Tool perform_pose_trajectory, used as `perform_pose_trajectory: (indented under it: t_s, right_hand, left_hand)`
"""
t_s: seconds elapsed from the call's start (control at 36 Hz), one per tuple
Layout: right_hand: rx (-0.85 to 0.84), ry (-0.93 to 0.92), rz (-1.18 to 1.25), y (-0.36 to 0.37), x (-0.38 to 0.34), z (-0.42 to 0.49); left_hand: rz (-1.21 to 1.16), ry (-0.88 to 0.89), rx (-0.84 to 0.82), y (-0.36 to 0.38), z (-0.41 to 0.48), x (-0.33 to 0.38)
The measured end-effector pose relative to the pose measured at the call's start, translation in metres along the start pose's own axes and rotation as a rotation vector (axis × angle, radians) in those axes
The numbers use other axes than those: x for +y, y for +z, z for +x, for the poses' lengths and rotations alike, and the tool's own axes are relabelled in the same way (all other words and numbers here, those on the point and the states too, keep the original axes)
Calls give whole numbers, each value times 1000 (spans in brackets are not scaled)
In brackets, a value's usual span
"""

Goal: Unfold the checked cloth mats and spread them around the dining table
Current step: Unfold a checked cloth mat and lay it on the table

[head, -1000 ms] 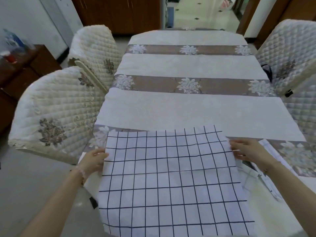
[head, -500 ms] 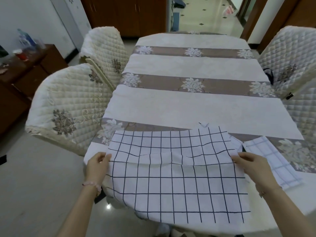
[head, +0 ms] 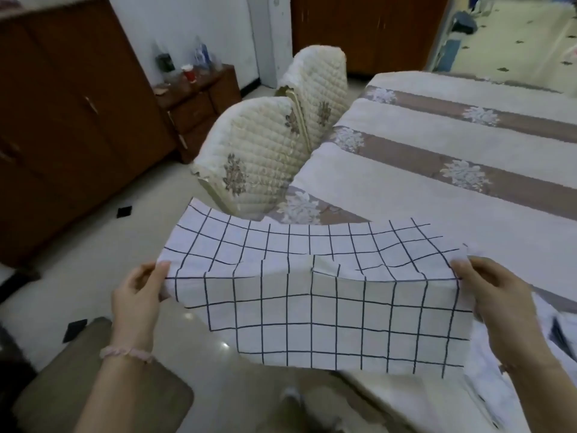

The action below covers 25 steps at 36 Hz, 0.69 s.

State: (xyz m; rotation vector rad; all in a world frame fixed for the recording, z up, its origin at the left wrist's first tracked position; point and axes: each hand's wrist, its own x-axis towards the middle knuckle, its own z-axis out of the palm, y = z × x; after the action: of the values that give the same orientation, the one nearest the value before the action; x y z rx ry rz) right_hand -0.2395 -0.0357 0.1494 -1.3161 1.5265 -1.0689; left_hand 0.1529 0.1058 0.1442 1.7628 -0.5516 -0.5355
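Note:
A white checked cloth mat with dark grid lines hangs in the air, off the near left corner of the dining table. My left hand pinches its left edge and my right hand pinches its right edge. The mat is stretched between them, its far half lying flat and its near half drooping down. A blurred bit of another checked cloth lies on the table at the far right edge of the view, behind my right wrist.
Two quilted cream chairs stand at the table's left side. A dark wooden cabinet and a low side table with bottles and a cup line the left wall. A seat sits below my left arm.
The mat has been lifted off the table and carried left, off the table corner. The view has swung left, toward the cabinet and chairs.

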Motion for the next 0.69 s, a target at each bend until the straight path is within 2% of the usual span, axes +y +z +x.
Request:
perform_pose_trajectory:
  t_s: [0.17, 0.28, 0.5, 0.61, 0.69]
  right_hand:
    - [-216, -1, -25, 77, -15, 4]
    - [-345, -20, -70, 139, -24, 6]
    - [-514, 5, -174, 287, -30, 6]
    - [-562, -15, -249, 371, -49, 4]
    - [-588, 13, -236, 423, -73, 6]
  left_hand:
    - [50, 25, 212, -67, 1, -18]
    - [17, -23, 316, -104, 15, -42]
    - [31, -185, 358, -162, 79, -97]
    - [59, -273, 337, -195, 131, -103]
    - [72, -266, 330, -222, 173, -98]
